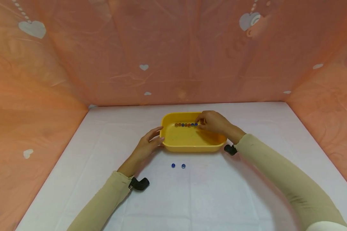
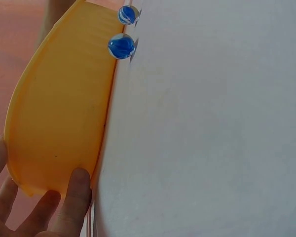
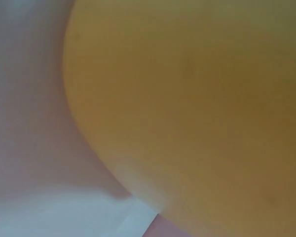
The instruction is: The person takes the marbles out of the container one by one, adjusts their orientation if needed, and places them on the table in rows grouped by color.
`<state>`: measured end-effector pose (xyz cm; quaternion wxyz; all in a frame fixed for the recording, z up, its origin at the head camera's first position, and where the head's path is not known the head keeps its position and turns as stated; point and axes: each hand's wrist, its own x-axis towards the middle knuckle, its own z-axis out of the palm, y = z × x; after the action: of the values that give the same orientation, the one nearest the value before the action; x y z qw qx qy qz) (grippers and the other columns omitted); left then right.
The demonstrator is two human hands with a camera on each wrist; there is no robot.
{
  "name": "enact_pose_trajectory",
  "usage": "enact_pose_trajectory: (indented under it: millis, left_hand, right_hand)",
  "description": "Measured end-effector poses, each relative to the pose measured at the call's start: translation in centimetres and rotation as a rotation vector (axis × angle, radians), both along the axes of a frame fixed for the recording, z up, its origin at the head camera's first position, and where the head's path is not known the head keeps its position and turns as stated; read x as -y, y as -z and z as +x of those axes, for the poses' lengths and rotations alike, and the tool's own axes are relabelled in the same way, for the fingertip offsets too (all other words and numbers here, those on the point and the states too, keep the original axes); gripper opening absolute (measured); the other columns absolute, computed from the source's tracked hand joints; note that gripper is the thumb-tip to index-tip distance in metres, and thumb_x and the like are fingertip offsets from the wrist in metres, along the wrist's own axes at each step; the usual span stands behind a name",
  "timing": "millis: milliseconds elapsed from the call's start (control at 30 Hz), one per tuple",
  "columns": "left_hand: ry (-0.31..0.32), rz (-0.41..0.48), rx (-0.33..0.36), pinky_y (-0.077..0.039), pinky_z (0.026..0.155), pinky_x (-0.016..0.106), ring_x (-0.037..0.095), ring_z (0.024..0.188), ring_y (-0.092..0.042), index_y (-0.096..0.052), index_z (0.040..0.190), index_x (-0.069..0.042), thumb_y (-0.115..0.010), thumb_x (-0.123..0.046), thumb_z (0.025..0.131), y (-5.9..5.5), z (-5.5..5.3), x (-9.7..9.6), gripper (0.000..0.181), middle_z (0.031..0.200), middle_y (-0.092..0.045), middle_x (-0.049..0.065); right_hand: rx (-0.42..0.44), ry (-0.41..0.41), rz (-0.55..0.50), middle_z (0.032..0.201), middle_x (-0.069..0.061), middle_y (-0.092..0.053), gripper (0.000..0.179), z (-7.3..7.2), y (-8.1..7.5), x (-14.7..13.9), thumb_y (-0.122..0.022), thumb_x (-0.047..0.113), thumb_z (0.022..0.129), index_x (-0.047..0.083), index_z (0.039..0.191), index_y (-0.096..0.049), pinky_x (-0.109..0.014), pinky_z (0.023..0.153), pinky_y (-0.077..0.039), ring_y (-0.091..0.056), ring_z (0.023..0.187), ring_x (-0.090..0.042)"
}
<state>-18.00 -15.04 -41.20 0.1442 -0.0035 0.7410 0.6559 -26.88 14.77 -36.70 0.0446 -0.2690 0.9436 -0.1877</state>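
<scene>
A shallow yellow tray (image 1: 187, 138) stands on the white-covered table. Inside it, several glass marbles (image 1: 183, 125), amber, red and blue, lie in a straight row near the far wall. My right hand (image 1: 215, 123) reaches over the tray's right side, thumb and fingertips pinching the blue marble (image 1: 195, 124) at the row's right end. With spread fingers (image 2: 78, 190), my left hand (image 1: 147, 144) rests against the tray's left end. Two blue marbles (image 1: 173, 166) lie on the table in front of the tray. The right wrist view shows only the blurred tray wall (image 3: 187, 123).
White cloth (image 1: 219, 192) covers the table. Orange sheeting (image 1: 173, 51) with pale hearts hangs behind it and along both sides. Each wrist carries a small black device (image 1: 140, 183) below the sleeve cuff, the right one close by the tray's near right corner.
</scene>
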Motion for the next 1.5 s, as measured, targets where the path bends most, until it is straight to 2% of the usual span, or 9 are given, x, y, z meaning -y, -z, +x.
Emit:
enact_pose_trajectory:
  millis: [167,333,533,700,900,1100,1267,1400,1500]
  left_hand:
    - [-0.005,0.035,0.007,-0.05,0.107,0.037,0.025,0.122,-0.059,-0.044,0.15,-0.024,-0.063,-0.021,0.099,-0.1,0.1,-0.2,0.054,0.157,-0.037,0.006]
    - [-0.013,0.046,0.0,-0.052,0.105,0.036,0.029,0.127,-0.056,-0.045,0.149,-0.022,-0.062,-0.018,0.099,-0.2,0.2,-0.2,0.053,0.156,-0.038,0.008]
    - [-0.002,0.041,-0.017,-0.053,0.104,0.036,0.028,0.123,-0.057,-0.044,0.15,-0.021,-0.061,-0.017,0.1,-0.2,0.2,-0.2,0.053,0.157,-0.037,0.01]
    - [0.01,0.051,-0.029,-0.053,0.104,0.038,0.024,0.116,-0.06,-0.042,0.151,-0.019,-0.061,-0.017,0.1,-0.2,0.3,-0.2,0.055,0.156,-0.038,0.011]
    - [0.007,0.055,-0.021,-0.053,0.104,0.039,0.023,0.115,-0.06,-0.042,0.151,-0.019,-0.061,-0.017,0.099,-0.3,0.3,-0.2,0.055,0.156,-0.037,0.011]
    - [-0.006,0.048,-0.009,-0.054,0.102,0.035,0.024,0.118,-0.059,-0.044,0.15,-0.021,-0.062,-0.018,0.099,-0.4,0.3,-0.2,0.054,0.156,-0.037,0.008]
    - [-0.001,0.036,-0.01,-0.053,0.104,0.036,0.026,0.123,-0.056,-0.043,0.15,-0.022,-0.062,-0.019,0.099,-0.3,0.2,-0.1,0.054,0.157,-0.037,0.007]
    - [0.006,0.035,-0.015,-0.052,0.105,0.037,0.026,0.122,-0.057,-0.043,0.15,-0.022,-0.062,-0.02,0.099,-0.2,0.1,-0.1,0.055,0.157,-0.037,0.007]
    - [0.01,0.036,-0.015,-0.053,0.105,0.037,0.025,0.122,-0.057,-0.042,0.151,-0.022,-0.063,-0.021,0.099,-0.2,0.1,-0.1,0.056,0.157,-0.037,0.008]
  right_hand:
    - [0.014,0.004,0.031,0.105,-0.006,-0.07,0.027,-0.3,0.6,0.0,-0.071,0.02,0.092,0.01,0.117,-0.073,-0.041,0.094,-0.051,-0.057,0.093,-0.023]
    - [0.013,0.015,0.067,0.119,-0.008,-0.07,0.03,-0.4,0.9,0.2,-0.068,0.02,0.092,0.009,0.12,-0.071,-0.048,0.107,-0.047,-0.059,0.103,-0.026]
    - [-0.024,0.009,0.113,0.117,-0.008,-0.071,0.033,-0.5,1.3,0.6,-0.068,0.019,0.092,0.009,0.123,-0.07,-0.042,0.1,-0.051,-0.059,0.096,-0.024]
    - [-0.044,0.003,0.146,0.103,-0.006,-0.071,0.03,-0.6,1.6,0.9,-0.069,0.019,0.092,0.008,0.12,-0.071,-0.035,0.088,-0.05,-0.057,0.086,-0.022]
    - [-0.073,-0.015,0.172,0.086,-0.003,-0.065,0.021,-0.6,1.7,0.9,-0.07,0.02,0.091,0.01,0.11,-0.074,-0.031,0.077,-0.043,-0.053,0.077,-0.019]
    - [-0.101,-0.024,0.186,0.097,-0.003,-0.072,0.02,-0.5,1.7,1.0,-0.07,0.019,0.091,0.01,0.108,-0.076,-0.034,0.086,-0.051,-0.056,0.081,-0.019]
    - [-0.056,0.0,0.14,0.099,-0.004,-0.073,0.021,-0.5,1.6,1.0,-0.07,0.021,0.092,0.011,0.109,-0.076,-0.035,0.09,-0.052,-0.057,0.084,-0.02]
    - [-0.023,0.026,0.086,0.096,-0.002,-0.07,0.023,-0.4,1.5,0.8,-0.07,0.026,0.092,0.012,0.11,-0.076,-0.035,0.087,-0.05,-0.056,0.083,-0.019]
    - [-0.027,0.033,0.061,0.088,-0.001,-0.066,0.024,-0.3,1.4,0.7,-0.072,0.029,0.092,0.014,0.109,-0.076,-0.033,0.081,-0.045,-0.055,0.079,-0.019]
